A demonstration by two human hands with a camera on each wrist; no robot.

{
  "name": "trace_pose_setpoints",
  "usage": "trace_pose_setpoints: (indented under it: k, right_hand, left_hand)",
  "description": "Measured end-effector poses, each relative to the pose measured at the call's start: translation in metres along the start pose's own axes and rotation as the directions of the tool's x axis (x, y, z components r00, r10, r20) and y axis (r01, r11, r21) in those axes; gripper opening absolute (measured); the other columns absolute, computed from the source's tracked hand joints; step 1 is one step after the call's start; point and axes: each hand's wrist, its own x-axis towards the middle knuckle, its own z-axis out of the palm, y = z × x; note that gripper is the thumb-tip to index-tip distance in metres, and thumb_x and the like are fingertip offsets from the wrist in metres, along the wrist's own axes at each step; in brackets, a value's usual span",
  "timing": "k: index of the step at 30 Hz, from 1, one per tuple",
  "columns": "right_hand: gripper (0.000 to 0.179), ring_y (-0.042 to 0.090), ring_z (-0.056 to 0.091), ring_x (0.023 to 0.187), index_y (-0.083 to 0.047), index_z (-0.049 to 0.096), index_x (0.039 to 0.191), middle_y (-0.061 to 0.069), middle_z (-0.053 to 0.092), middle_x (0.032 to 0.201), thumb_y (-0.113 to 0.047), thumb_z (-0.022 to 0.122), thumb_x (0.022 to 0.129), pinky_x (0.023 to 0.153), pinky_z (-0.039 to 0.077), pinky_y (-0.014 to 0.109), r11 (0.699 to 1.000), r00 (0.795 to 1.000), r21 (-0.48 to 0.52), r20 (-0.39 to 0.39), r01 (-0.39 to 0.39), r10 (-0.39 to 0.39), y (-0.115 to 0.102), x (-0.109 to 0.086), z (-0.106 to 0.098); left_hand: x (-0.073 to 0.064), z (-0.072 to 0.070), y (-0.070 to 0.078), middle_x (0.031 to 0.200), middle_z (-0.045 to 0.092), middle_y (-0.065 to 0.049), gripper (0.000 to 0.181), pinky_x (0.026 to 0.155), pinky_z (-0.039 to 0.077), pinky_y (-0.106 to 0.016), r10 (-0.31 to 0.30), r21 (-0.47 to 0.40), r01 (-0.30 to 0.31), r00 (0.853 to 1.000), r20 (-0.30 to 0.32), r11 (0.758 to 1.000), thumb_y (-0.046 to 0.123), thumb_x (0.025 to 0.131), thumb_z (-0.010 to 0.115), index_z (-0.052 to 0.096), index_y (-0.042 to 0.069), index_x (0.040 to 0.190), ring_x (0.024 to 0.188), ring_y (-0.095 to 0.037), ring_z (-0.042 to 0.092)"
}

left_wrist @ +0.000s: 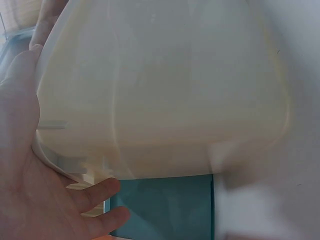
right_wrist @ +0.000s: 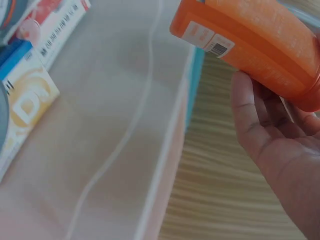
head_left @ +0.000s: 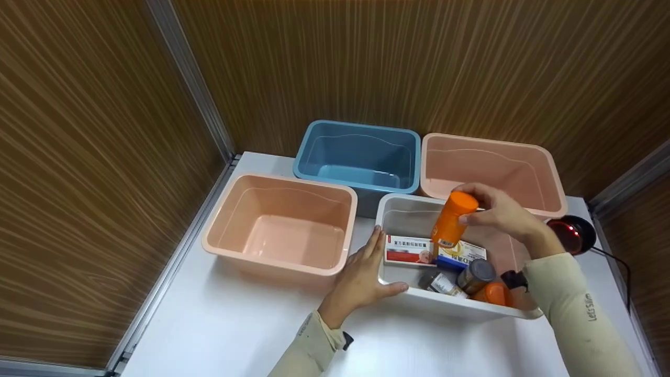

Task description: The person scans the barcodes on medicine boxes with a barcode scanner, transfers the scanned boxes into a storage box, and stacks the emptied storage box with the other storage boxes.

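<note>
Head view: the right hand [head_left: 494, 213] has an orange bottle [head_left: 449, 224] pinched up near the cap [head_left: 464, 201], fingers only as far apart as the bottle is wide. It's just left of that palm, over the white bin [head_left: 445, 302], long axis steep but tilted, cap up, base slanting down and left. The left hand [head_left: 363, 273] is farther off, fingers pretty straight and spread along the bin's rim, not wrapped round anything. From up here the base overlaps the blue-and-white box [head_left: 472, 252], but the right wrist cam shows a gap between them, plus a way clearer barcode [right_wrist: 219, 49]; left wrist cam misses the bottle entirely
</note>
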Motion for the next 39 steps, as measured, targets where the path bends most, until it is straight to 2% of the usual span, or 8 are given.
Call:
trace_pose_setpoints:
  k: [4, 8, 13, 17, 21, 30, 35, 39]
  right_hand:
    - [0.048, 0.027, 0.057, 0.097, -0.001, 0.045, 0.129, 0.017, 0.056, 0.115, -0.006, 0.067, 0.087, 0.083, 0.050, 0.028, 0.998, 0.999, 0.061, -0.051, 0.022, -0.019, -0.011, -0.014, -0.014]
    - [0.043, 0.023, 0.058, 0.091, 0.001, 0.044, 0.123, 0.016, 0.056, 0.110, -0.005, 0.067, 0.087, 0.077, 0.051, 0.026, 0.999, 0.984, 0.036, -0.177, 0.008, -0.001, -0.024, -0.028, -0.022]
    - [0.048, 0.022, 0.053, 0.088, -0.005, 0.041, 0.120, 0.011, 0.052, 0.109, -0.021, 0.071, 0.086, 0.072, 0.048, 0.019, 0.983, 0.925, -0.119, -0.371, -0.137, 0.084, -0.036, -0.041, -0.029]
    - [0.061, 0.026, 0.049, 0.090, -0.004, 0.039, 0.124, 0.013, 0.049, 0.110, -0.038, 0.070, 0.084, 0.070, 0.043, 0.022, 0.929, 0.877, -0.252, -0.463, -0.273, 0.132, -0.036, -0.050, -0.037]
    - [0.071, 0.031, 0.048, 0.093, -0.001, 0.036, 0.128, 0.018, 0.048, 0.113, -0.047, 0.067, 0.084, 0.072, 0.040, 0.030, 0.888, 0.856, -0.304, -0.490, -0.345, 0.165, -0.033, -0.058, -0.047]
    - [0.074, 0.040, 0.043, 0.108, -0.001, 0.037, 0.136, 0.024, 0.046, 0.125, -0.045, 0.067, 0.084, 0.086, 0.037, 0.054, 0.873, 0.831, -0.297, -0.522, -0.388, 0.192, -0.011, -0.086, -0.064]
    - [0.078, 0.039, 0.043, 0.112, -0.001, 0.034, 0.141, 0.023, 0.042, 0.131, -0.046, 0.066, 0.085, 0.089, 0.046, 0.037, 0.863, 0.804, -0.267, -0.547, -0.430, 0.231, 0.010, -0.103, -0.074]
    - [0.083, 0.040, 0.042, 0.114, 0.001, 0.029, 0.143, 0.026, 0.040, 0.134, -0.046, 0.065, 0.085, 0.091, 0.045, 0.043, 0.865, 0.803, -0.228, -0.528, -0.446, 0.275, 0.028, -0.111, -0.077]
  left_hand:
    - [0.001, -0.001, 0.000, 0.157, -0.012, 0.007, 0.120, 0.107, 0.025, -0.044, -0.002, -0.012, 0.002, 1.000, 0.002, 1.000, 0.081, 0.069, 0.054, -0.002, 0.016, 0.153, 0.139, -0.024, 0.019]
    - [0.002, -0.002, -0.001, 0.157, -0.013, 0.008, 0.120, 0.106, 0.025, -0.045, -0.022, -0.034, 0.022, 1.000, 0.015, 0.999, 0.080, 0.068, 0.055, -0.002, 0.017, 0.153, 0.139, -0.023, 0.019]
    - [0.003, -0.003, -0.001, 0.156, -0.015, 0.011, 0.119, 0.106, 0.025, -0.047, -0.045, -0.057, 0.046, 0.999, 0.028, 0.997, 0.078, 0.068, 0.059, -0.006, 0.023, 0.152, 0.139, -0.024, 0.020]
    - [0.002, -0.004, -0.003, 0.156, -0.015, 0.011, 0.119, 0.106, 0.026, -0.047, -0.050, -0.062, 0.053, 0.998, 0.037, 0.997, 0.082, 0.067, 0.054, -0.005, 0.023, 0.152, 0.139, -0.025, 0.021]
    - [0.002, -0.006, -0.005, 0.156, -0.014, 0.009, 0.119, 0.106, 0.027, -0.046, -0.044, -0.064, 0.046, 0.999, 0.021, 0.997, 0.082, 0.067, 0.053, -0.004, 0.021, 0.152, 0.138, -0.025, 0.023]
    - [0.000, -0.006, -0.007, 0.156, -0.015, 0.011, 0.120, 0.105, 0.028, -0.047, -0.049, -0.056, 0.050, 0.998, 0.025, 0.997, 0.087, 0.065, 0.046, -0.006, 0.023, 0.152, 0.137, -0.025, 0.025]
    - [0.001, -0.007, -0.007, 0.156, -0.014, 0.011, 0.120, 0.105, 0.028, -0.048, -0.058, -0.073, 0.059, 0.998, 0.023, 0.996, 0.087, 0.064, 0.047, -0.008, 0.026, 0.152, 0.138, -0.026, 0.024]
    - [0.002, -0.008, -0.007, 0.156, -0.014, 0.011, 0.121, 0.105, 0.029, -0.048, -0.067, -0.071, 0.069, 0.997, 0.027, 0.995, 0.088, 0.063, 0.046, -0.008, 0.026, 0.152, 0.137, -0.027, 0.026]
